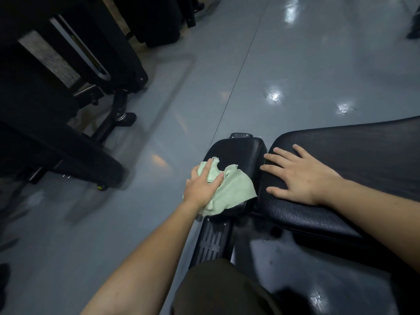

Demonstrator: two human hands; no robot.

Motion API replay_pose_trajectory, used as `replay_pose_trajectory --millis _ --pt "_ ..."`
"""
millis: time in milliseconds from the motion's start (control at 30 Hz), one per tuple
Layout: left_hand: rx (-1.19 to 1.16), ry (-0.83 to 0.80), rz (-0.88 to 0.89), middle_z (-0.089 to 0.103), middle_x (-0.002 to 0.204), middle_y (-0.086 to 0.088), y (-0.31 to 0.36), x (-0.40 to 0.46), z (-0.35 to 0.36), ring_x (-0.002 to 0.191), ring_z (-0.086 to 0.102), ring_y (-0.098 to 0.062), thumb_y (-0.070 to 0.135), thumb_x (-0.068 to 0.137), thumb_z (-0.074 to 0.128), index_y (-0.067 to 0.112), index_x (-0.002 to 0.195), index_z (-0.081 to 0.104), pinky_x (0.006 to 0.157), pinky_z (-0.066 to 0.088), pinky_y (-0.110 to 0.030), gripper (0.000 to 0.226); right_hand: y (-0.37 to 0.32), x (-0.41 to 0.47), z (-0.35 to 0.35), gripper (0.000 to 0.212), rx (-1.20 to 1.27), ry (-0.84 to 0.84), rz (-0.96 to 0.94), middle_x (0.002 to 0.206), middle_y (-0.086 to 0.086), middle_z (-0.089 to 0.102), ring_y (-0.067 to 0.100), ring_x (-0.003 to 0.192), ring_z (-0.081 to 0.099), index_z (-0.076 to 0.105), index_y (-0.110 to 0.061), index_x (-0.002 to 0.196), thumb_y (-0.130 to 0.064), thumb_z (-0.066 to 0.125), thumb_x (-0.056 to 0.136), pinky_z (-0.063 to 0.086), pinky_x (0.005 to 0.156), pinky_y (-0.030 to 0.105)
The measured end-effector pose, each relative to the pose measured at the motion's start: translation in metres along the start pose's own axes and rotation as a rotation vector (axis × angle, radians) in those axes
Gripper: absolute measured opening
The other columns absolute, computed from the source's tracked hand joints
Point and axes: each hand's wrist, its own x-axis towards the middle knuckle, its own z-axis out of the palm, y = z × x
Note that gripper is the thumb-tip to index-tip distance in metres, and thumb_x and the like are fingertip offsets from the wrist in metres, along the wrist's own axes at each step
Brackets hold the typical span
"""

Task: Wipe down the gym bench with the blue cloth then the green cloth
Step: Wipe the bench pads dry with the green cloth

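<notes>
1. Left hand palm-down on the green cloth, fingers loosely curled over its bunched upper part, pressing it onto the small seat pad of the bench; forearm comes in straight from lower left
2. Right hand flat and spread, fingers straight, palm resting on the near end of the long back pad; holds nothing, fingertips point toward the seat pad
3. Cloth is crumpled, covers the near-left part of the seat pad, one corner hangs past the pad's near edge above the slotted black frame
4. Far half of the seat pad is bare; a narrow gap separates the seat pad from the back pad, right fingertips sit just at that gap
5. Back pad runs off to the right, bare beyond the hand
6. Left of the bench: open glossy grey floor, then a dark machine well apart at upper left
7. Blue cloth not seen
</notes>
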Motion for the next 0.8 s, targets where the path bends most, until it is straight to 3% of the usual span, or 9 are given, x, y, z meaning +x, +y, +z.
replay_pose_trajectory --millis 200,533,800 --pt "-0.013 -0.007 -0.028 0.009 0.161 0.016 -0.004 -0.015 0.008 0.142 0.023 -0.031 0.077 0.086 0.039 0.062 0.15 0.011 0.112 0.033 -0.045 0.071 0.001 0.001 0.002 0.085 -0.018 0.001 -0.001 0.167 -0.007 0.008 0.017 0.154 -0.002 0.017 -0.039 0.156 -0.077 0.001 0.081 0.001 0.123 0.052" --pt "0.143 -0.089 -0.03 0.015 0.166 -0.001 0.02 0.048 -0.004 0.147 0.028 -0.039 0.084 0.083 0.028 0.054 0.154 -0.003 0.117 0.03 -0.053 0.084 0.002 0.002 0.006 0.086 -0.019 0.018 -0.002 0.167 -0.005 0.01 0.018 0.154 -0.001 0.018 -0.038 0.156 -0.076 0.001 0.081 0.002 0.123 0.053" --pt "0.368 -0.002 0.275 -0.002 0.169 0.01 0.03 0.031 0.006 0.155 0.0 -0.031 0.076 0.092 0.024 0.054 0.154 0.004 0.121 0.011 -0.054 0.069 0.003 0.005 0.006 0.085 -0.003 0.031 -0.006 0.166 -0.004 0.013 0.019 0.154 0.003 0.021 -0.038 0.155 -0.077 0.004 0.082 0.003 0.123 0.053"
